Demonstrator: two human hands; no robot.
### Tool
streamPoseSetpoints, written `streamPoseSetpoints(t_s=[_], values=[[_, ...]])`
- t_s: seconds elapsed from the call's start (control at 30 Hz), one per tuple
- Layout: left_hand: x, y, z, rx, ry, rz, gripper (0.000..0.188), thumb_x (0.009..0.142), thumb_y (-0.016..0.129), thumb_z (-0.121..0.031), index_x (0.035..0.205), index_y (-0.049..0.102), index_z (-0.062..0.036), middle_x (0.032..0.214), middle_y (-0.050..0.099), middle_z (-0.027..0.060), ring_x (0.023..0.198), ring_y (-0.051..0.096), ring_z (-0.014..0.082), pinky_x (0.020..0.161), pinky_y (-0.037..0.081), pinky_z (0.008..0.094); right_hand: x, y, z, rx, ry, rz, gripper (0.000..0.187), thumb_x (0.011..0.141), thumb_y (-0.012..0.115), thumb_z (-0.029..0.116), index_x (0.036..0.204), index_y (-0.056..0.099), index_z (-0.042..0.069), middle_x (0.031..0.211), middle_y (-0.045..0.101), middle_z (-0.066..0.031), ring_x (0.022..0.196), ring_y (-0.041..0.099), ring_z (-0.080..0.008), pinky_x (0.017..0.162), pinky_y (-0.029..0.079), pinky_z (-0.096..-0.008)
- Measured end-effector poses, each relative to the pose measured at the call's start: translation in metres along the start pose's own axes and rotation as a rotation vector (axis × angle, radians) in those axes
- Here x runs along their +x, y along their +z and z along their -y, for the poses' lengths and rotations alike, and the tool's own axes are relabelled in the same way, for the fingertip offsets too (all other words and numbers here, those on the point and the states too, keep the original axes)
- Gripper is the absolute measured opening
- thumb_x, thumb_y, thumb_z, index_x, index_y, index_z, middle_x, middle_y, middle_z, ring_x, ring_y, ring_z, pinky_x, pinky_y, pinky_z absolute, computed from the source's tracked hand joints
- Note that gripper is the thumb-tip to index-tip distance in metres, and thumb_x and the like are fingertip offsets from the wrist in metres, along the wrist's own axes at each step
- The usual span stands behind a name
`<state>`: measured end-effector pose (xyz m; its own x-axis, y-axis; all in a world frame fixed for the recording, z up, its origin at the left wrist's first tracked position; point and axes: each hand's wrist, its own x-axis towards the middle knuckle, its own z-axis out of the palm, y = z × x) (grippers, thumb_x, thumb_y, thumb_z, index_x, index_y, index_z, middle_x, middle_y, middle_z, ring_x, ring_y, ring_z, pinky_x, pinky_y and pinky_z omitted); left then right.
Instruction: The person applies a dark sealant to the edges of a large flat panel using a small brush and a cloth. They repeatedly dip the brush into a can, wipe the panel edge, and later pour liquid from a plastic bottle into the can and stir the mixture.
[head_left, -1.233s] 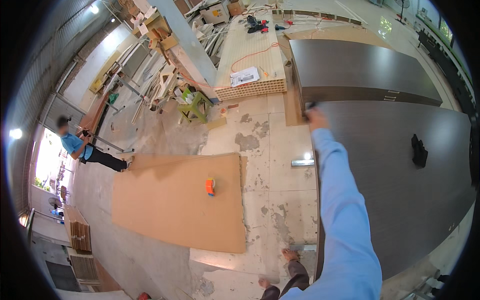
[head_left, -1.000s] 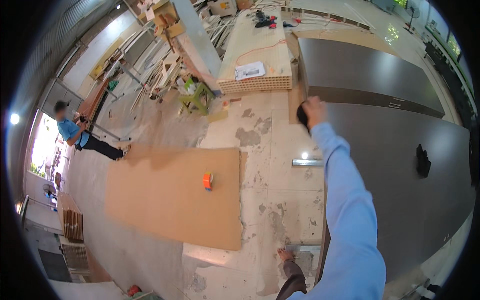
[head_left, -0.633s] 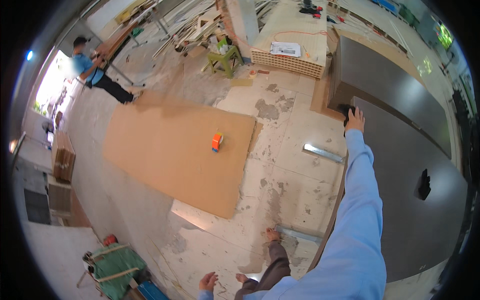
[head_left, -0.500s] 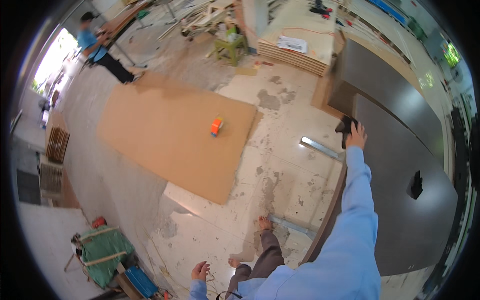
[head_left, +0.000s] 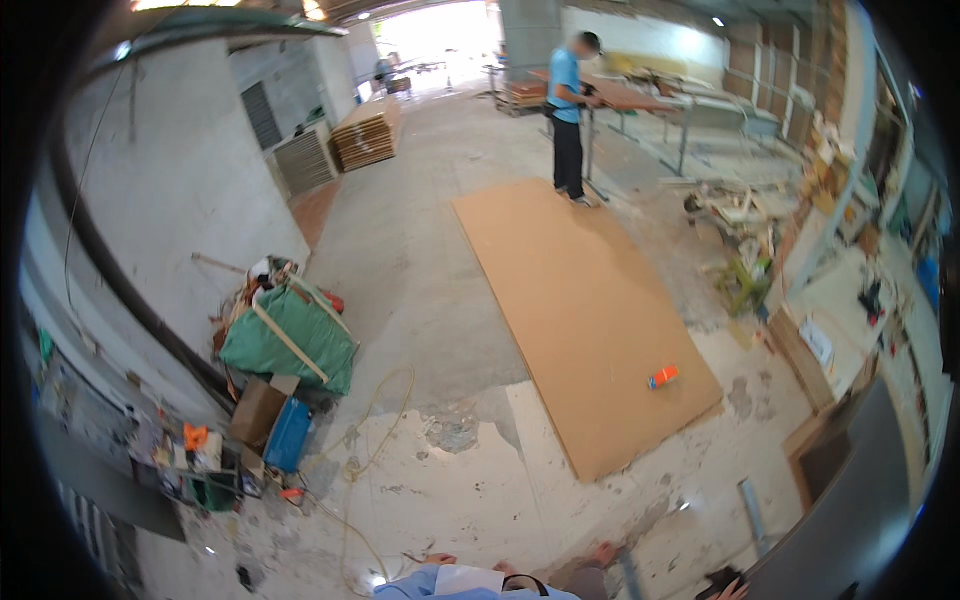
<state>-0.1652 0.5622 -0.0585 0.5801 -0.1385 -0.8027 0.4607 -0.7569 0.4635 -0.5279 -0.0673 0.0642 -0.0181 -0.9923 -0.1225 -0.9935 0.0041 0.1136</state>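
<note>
At the lower edge, my right hand (head_left: 735, 591) is partly cut off, its fingers on a black glove-like item (head_left: 720, 577) beside the dark grey panel (head_left: 850, 510). The item's exact kind is hard to make out. My left hand (head_left: 438, 559) is small and low in the picture, near my blue sleeve; its fingers look apart and hold nothing. In front of me a large brown board (head_left: 590, 300) lies flat on the floor. An orange and blue object (head_left: 663, 377) rests near its close right corner.
A person in a blue shirt (head_left: 566, 90) stands at the board's far end, by a table (head_left: 640, 95). To the left are a green covered bundle (head_left: 290, 335), a blue box (head_left: 288, 435) and a yellowish hose (head_left: 400, 410). Metal bars (head_left: 753, 518) lie near the panel. Boards are stacked (head_left: 366, 135) farther back.
My view has swung left and up toward the far room. My right hand and the black item now sit at the lower edge, and most of the grey panel has left the picture.
</note>
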Motion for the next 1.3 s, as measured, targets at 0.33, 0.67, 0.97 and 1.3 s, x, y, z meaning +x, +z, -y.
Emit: streamPoseSetpoints(t_s=[0.33,0.67,0.97,1.3], values=[[0.023,-0.040,0.034,-0.611,-0.168,-0.189,0.032,0.102,0.067,-0.030,0.120,0.076,-0.0046,0.103,0.081,0.0078,0.088,0.076,0.0132,0.074,0.061,0.0314,-0.106,-0.011,0.275,0.666,-0.671,0.193,0.031,0.092,0.073,0.010,0.122,0.069,0.007,0.124,0.064,-0.0122,0.118,0.059,-0.0266,0.108,0.047,-0.0460],[-0.013,-0.136,-0.112,-0.664,0.446,-0.427,0.058,0.101,0.072,-0.036,0.150,0.055,-0.0104,0.121,0.073,0.0113,0.105,0.071,0.0187,0.092,0.057,0.0353,-0.369,-0.022,0.664,0.239,-1.716,0.782,0.058,0.099,0.066,0.051,0.090,0.072,-0.006,0.082,0.072,-0.0244,0.074,0.068,-0.0253,0.077,0.054,-0.0398],[-0.042,-0.221,-0.046,-1.024,0.126,-1.138,0.094,0.092,0.078,-0.017,0.166,0.020,-0.0073,0.148,0.056,0.0237,0.127,0.064,0.0354,0.106,0.053,0.0417,-0.715,-0.054,0.650,-0.092,-2.368,1.540,0.051,0.099,0.069,0.043,0.131,0.066,0.003,0.123,0.070,-0.0226,0.116,0.067,-0.0347,0.100,0.052,-0.0413],[-0.077,-0.359,0.130,-1.311,0.164,-1.336,0.079,0.087,0.064,0.000,0.162,0.040,-0.0095,0.146,0.060,0.0229,0.136,0.059,0.0331,0.114,0.047,0.0408,-0.956,-0.013,0.653,-0.577,-2.668,1.337,0.074,0.100,0.066,0.049,0.153,0.047,0.001,0.139,0.060,-0.0322,0.129,0.061,-0.0441,0.107,0.050,-0.0463]])
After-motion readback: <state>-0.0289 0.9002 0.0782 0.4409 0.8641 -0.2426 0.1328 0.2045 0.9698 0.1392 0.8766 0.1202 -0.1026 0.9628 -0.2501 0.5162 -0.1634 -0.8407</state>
